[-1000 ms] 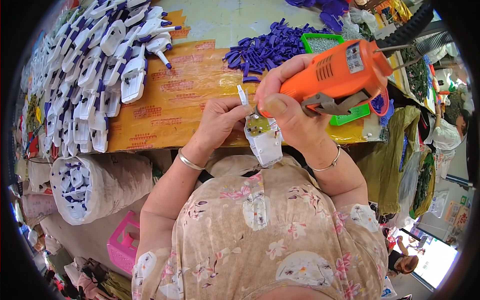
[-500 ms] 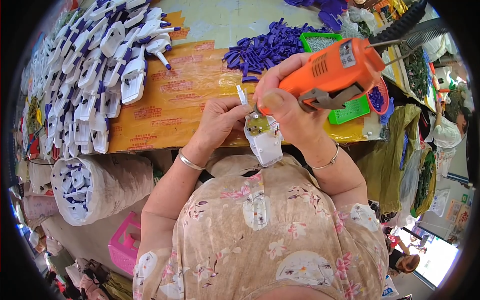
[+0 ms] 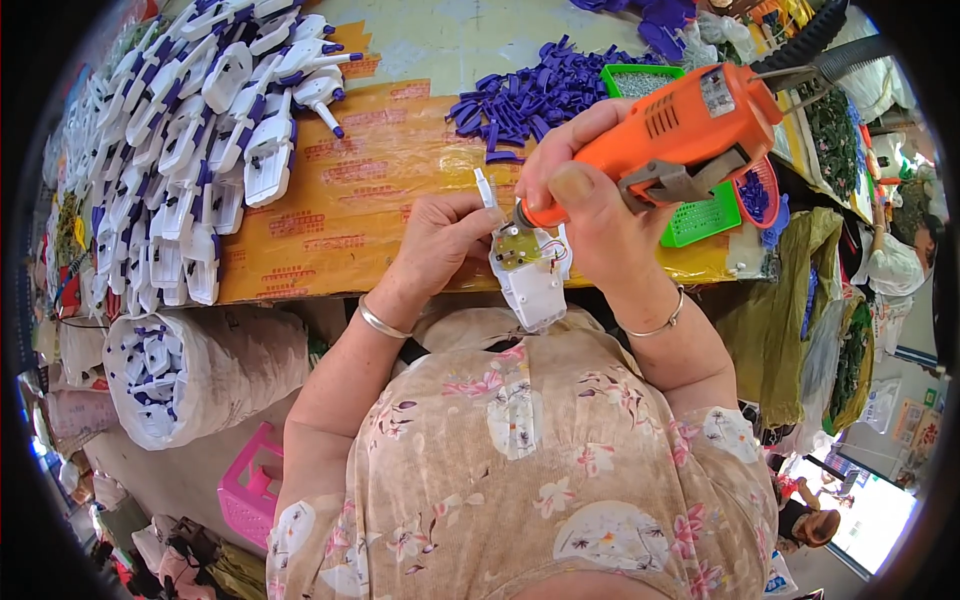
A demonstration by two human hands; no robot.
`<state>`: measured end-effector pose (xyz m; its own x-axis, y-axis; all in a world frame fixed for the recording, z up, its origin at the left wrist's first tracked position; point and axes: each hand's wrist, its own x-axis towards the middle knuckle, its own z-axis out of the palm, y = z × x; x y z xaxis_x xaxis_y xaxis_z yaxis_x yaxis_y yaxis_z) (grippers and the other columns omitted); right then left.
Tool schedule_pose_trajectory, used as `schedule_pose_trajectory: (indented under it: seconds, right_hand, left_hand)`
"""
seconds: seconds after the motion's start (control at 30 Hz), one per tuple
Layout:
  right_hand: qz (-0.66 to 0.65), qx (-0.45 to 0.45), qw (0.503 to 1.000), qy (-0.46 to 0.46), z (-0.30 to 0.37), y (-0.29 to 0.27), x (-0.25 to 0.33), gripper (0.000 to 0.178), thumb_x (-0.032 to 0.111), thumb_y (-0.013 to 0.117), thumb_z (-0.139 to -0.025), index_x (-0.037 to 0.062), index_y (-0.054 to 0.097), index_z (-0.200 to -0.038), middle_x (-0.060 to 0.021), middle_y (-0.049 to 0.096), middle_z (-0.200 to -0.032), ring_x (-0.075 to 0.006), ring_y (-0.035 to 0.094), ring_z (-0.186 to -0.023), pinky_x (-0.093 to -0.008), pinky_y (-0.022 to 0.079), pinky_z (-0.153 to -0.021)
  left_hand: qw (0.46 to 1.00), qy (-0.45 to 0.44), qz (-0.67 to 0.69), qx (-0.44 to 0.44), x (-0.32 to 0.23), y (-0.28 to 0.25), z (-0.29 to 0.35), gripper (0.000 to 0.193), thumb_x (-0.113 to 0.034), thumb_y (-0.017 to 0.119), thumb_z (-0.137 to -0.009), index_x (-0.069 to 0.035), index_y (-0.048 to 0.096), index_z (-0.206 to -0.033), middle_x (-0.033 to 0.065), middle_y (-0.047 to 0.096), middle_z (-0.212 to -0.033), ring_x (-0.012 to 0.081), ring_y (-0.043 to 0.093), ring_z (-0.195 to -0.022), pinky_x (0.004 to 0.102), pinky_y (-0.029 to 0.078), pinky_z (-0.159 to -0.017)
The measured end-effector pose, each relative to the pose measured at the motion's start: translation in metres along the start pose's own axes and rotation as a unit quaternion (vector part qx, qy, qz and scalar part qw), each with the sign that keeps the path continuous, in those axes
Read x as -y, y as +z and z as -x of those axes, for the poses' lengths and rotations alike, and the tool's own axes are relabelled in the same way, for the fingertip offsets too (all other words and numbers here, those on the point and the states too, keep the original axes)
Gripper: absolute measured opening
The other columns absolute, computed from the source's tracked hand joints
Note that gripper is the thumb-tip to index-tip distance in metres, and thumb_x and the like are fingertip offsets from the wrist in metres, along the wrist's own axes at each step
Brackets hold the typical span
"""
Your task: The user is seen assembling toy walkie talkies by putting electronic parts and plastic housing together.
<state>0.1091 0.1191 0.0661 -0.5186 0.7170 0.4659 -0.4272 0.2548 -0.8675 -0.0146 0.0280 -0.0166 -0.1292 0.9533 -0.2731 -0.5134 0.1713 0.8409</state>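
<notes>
My left hand (image 3: 445,235) is closed on the upper part of a white plastic housing (image 3: 535,300), near the table's front edge. A green circuit board (image 3: 517,247) with thin wires sits in the housing, and a narrow white stem (image 3: 484,188) sticks out at the top. My right hand (image 3: 590,190) wraps round an orange electric screwdriver (image 3: 660,135) with a grey metal lever. Its nose slants down to the left and reaches the top of the circuit board. The tip and any screw under it are too small to make out.
White and purple housings (image 3: 190,150) lie heaped at left. Purple plastic parts (image 3: 540,95) are piled at the back, beside a green tray (image 3: 640,80) of small metal pieces. At right are another green basket (image 3: 703,215) and a red bowl (image 3: 757,195). A filled white sack (image 3: 200,375) stands below left.
My right hand and the electric screwdriver have shifted slightly right and up, uncovering more of the circuit board and its wires. My left hand and the housing stay in place.
</notes>
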Motion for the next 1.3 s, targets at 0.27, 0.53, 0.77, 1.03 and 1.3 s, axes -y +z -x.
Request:
schedule_pose_trajectory:
  seconds: [0.27, 0.53, 0.77, 1.03, 1.3]
  right_hand:
    - [-0.011, -0.008, 1.0, -0.015, -0.001, 0.0, -0.004, 0.029, 0.009, 0.073, -0.074, 0.0013, 0.048, -0.086, -0.0041, 0.055, -0.068, -0.0106, 0.053, -0.058, -0.0255, 0.046, -0.055]
    - [-0.011, -0.007, 0.999, -0.05, 0.0, -0.003, -0.007, 0.036, -0.006, 0.074, -0.068, 0.0023, 0.047, -0.091, -0.002, 0.056, -0.073, -0.0068, 0.053, -0.062, -0.02, 0.044, -0.055]
    - [-0.013, -0.001, 0.999, -0.048, 0.001, -0.004, -0.008, 0.038, -0.007, 0.074, -0.067, 0.003, 0.046, -0.091, -0.0015, 0.055, -0.074, -0.0079, 0.054, -0.062, -0.0202, 0.044, -0.055]
    - [-0.007, 0.034, 0.999, -0.035, 0.005, -0.008, -0.014, 0.042, -0.007, 0.073, -0.066, 0.003, 0.044, -0.096, -0.0022, 0.054, -0.081, -0.0067, 0.053, -0.067, -0.0194, 0.043, -0.059]
    - [-0.016, -0.054, 0.998, 0.024, 0.016, -0.002, -0.022, 0.05, -0.003, 0.073, -0.069, 0.0031, 0.041, -0.107, -0.0031, 0.052, -0.093, -0.0058, 0.049, -0.077, -0.0186, 0.042, -0.067]
  left_hand:
    - [1.0, -0.004, -0.014, -0.018, 0.001, 0.001, 0.0, 0.015, -0.011, 0.058, -0.088, 0.001, 0.065, -0.08, 0.0029, 0.062, -0.071, 0.0078, 0.059, -0.059, 0.0217, 0.049, -0.051]
    - [1.0, 0.002, -0.026, -0.003, 0.003, -0.006, -0.002, 0.013, -0.01, 0.06, -0.086, 0.002, 0.066, -0.088, 0.0046, 0.064, -0.077, 0.0097, 0.061, -0.065, 0.0232, 0.052, -0.056]
    - [1.0, -0.004, -0.015, 0.014, 0.003, -0.007, -0.002, 0.016, -0.008, 0.06, -0.085, 0.002, 0.066, -0.095, 0.0057, 0.066, -0.084, 0.0121, 0.064, -0.072, 0.0252, 0.054, -0.061]
    - [1.0, 0.007, -0.011, -0.011, 0.0, 0.0, 0.0, 0.015, -0.011, 0.059, -0.087, 0.001, 0.066, -0.082, 0.0036, 0.064, -0.073, 0.0079, 0.059, -0.062, 0.022, 0.05, -0.054]
    - [1.0, 0.006, -0.013, -0.012, -0.002, 0.001, 0.001, 0.015, -0.011, 0.06, -0.087, 0.001, 0.066, -0.083, 0.004, 0.063, -0.072, 0.0084, 0.06, -0.061, 0.0224, 0.051, -0.054]
